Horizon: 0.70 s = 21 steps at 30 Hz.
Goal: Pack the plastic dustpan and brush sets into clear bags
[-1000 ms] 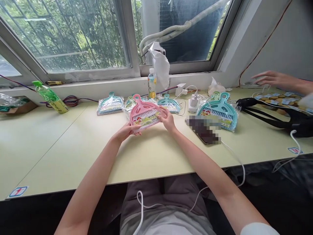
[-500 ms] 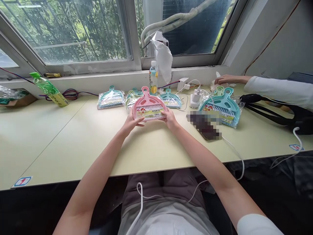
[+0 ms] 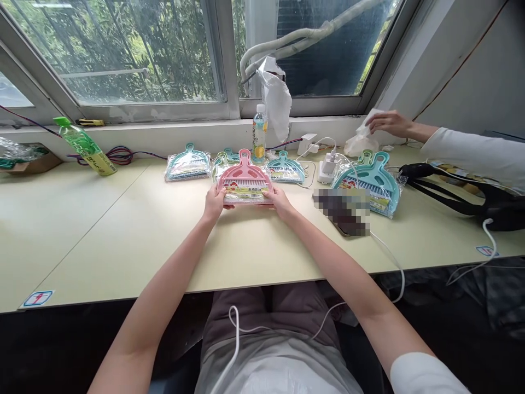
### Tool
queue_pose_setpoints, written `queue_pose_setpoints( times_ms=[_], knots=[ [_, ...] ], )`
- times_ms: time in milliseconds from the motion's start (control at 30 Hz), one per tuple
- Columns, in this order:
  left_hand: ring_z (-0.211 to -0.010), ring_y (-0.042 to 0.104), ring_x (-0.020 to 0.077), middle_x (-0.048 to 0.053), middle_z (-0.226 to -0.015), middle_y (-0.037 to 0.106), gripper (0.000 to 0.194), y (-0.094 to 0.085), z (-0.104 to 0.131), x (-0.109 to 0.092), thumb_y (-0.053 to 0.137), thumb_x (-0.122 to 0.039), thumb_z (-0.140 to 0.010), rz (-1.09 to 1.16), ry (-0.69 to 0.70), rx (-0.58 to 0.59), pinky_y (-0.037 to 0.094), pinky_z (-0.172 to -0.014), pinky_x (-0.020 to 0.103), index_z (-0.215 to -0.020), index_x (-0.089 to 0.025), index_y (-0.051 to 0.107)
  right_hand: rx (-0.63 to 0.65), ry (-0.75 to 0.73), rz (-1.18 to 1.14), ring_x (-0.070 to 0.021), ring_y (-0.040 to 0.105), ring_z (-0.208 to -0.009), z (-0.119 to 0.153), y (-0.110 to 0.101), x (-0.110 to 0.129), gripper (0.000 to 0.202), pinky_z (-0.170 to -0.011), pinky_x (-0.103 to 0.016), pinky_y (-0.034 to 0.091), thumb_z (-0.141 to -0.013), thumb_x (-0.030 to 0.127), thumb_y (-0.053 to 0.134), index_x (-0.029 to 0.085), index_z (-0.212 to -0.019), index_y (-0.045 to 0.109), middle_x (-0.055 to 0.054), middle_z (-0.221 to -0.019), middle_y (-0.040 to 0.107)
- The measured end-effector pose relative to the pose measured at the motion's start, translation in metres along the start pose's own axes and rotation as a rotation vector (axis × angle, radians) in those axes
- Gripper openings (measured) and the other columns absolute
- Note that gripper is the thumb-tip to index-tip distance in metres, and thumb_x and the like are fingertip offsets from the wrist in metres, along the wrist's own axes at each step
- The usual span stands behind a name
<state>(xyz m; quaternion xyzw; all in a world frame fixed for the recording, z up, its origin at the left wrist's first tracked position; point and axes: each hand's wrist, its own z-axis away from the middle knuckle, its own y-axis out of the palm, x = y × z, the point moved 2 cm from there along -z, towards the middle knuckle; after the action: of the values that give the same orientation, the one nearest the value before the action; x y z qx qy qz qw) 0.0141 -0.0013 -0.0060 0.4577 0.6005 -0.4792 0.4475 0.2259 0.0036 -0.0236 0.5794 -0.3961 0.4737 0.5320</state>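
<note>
A pink dustpan and brush set (image 3: 245, 180) with a printed label is held between both my hands, its loop handle pointing toward the window. My left hand (image 3: 215, 202) grips its left lower corner, and my right hand (image 3: 279, 201) grips the right one. Fingers are partly hidden beneath it. Behind it lie wrapped sets: a blue dustpan set (image 3: 188, 163) at the left, another blue dustpan set (image 3: 286, 167) at the right, and a green-handled set (image 3: 221, 160) partly covered by the pink one.
Right of my hands lie a phone (image 3: 346, 216) with a cable and larger teal dustpan sets (image 3: 371, 180). A co-worker's hand (image 3: 389, 123) holds a white plastic bag (image 3: 363, 137). A green bottle (image 3: 86, 148), a clear bottle (image 3: 259, 134) and a black strap (image 3: 447, 191) are around.
The pink set has come slightly lower and flatter in my hands, my left fingers now tucked closer around it. The co-worker's hand has risen, lifting the white bag.
</note>
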Motion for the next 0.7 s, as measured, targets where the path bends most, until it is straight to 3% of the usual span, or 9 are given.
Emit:
queue_pose_setpoints(
  times_ms=[100, 200, 267, 333, 400, 500, 700],
  knots=[
    [-0.054, 0.065, 0.0159, 0.008, -0.094, 0.067, 0.047, 0.001, -0.004, 0.007, 0.043, -0.045, -0.091, -0.117, 0.037, -0.026, 0.057, -0.050, 0.031, -0.126, -0.016, 0.055, 0.010, -0.024, 0.011, -0.0173, 0.069, -0.073, -0.002, -0.006, 0.009, 0.029, -0.060, -0.032, 0.065, -0.074, 0.022, 0.070, 0.018, -0.101, 0.060, -0.005, -0.094, 0.069],
    [-0.098, 0.069, 0.0239, 0.012, -0.113, 0.067, 0.059, -0.001, -0.011, 0.013, 0.015, -0.047, -0.099, -0.281, 0.120, -0.056, 0.058, -0.084, 0.040, -0.135, -0.018, 0.051, -0.066, -0.041, 0.030, -0.0142, 0.068, -0.064, -0.009, -0.025, 0.026, 0.026, -0.054, -0.029, 0.065, -0.074, 0.018, 0.071, 0.017, -0.097, 0.059, -0.004, -0.088, 0.067],
    [-0.130, 0.051, 0.0263, 0.014, -0.136, 0.057, 0.058, -0.005, -0.014, 0.017, 0.015, -0.042, -0.100, -0.495, 0.186, -0.089, 0.043, -0.107, 0.047, -0.141, -0.018, 0.047, -0.176, -0.045, 0.040, -0.0130, 0.068, -0.062, -0.016, -0.048, 0.040, 0.024, -0.054, -0.027, 0.065, -0.074, 0.015, 0.069, 0.016, -0.095, 0.057, -0.004, -0.085, 0.065],
    [-0.146, 0.028, 0.0299, 0.013, -0.154, 0.038, 0.052, -0.008, -0.015, 0.020, 0.032, -0.042, -0.098, -0.767, 0.195, -0.071, 0.023, -0.118, 0.054, -0.143, -0.021, 0.045, -0.324, -0.056, 0.051, -0.0125, 0.067, -0.062, -0.024, -0.074, 0.055, 0.028, -0.053, -0.025, 0.064, -0.073, 0.010, 0.066, 0.016, -0.100, 0.057, -0.003, -0.084, 0.065],
    [-0.150, 0.014, 0.0343, 0.011, -0.162, 0.022, 0.053, -0.010, -0.014, 0.025, 0.043, -0.043, -0.094, -0.970, 0.131, 0.004, 0.013, -0.118, 0.061, -0.143, -0.025, 0.046, -0.454, -0.067, 0.087, -0.0130, 0.066, -0.063, -0.031, -0.099, 0.067, 0.032, -0.053, -0.025, 0.064, -0.071, 0.006, 0.064, 0.015, -0.101, 0.058, -0.004, -0.084, 0.063],
    [-0.149, 0.014, 0.0355, 0.010, -0.162, 0.020, 0.050, -0.013, -0.011, 0.026, 0.041, -0.041, -0.094, -1.086, 0.086, 0.044, 0.010, -0.117, 0.063, -0.142, -0.026, 0.048, -0.530, -0.072, 0.165, -0.0142, 0.065, -0.063, -0.039, -0.119, 0.074, 0.032, -0.053, -0.027, 0.064, -0.068, 0.003, 0.060, 0.014, -0.098, 0.059, -0.005, -0.087, 0.061],
    [-0.148, 0.018, 0.0359, 0.007, -0.163, 0.020, 0.054, -0.018, -0.009, 0.023, 0.038, -0.039, -0.094, -1.099, 0.060, 0.034, 0.012, -0.118, 0.062, -0.146, -0.023, 0.043, -0.509, -0.030, 0.178, -0.0143, 0.063, -0.062, -0.050, -0.112, 0.062, 0.028, -0.048, -0.024, 0.063, -0.067, 0.001, 0.059, 0.017, -0.090, 0.059, -0.003, -0.078, 0.058]
  ],
)
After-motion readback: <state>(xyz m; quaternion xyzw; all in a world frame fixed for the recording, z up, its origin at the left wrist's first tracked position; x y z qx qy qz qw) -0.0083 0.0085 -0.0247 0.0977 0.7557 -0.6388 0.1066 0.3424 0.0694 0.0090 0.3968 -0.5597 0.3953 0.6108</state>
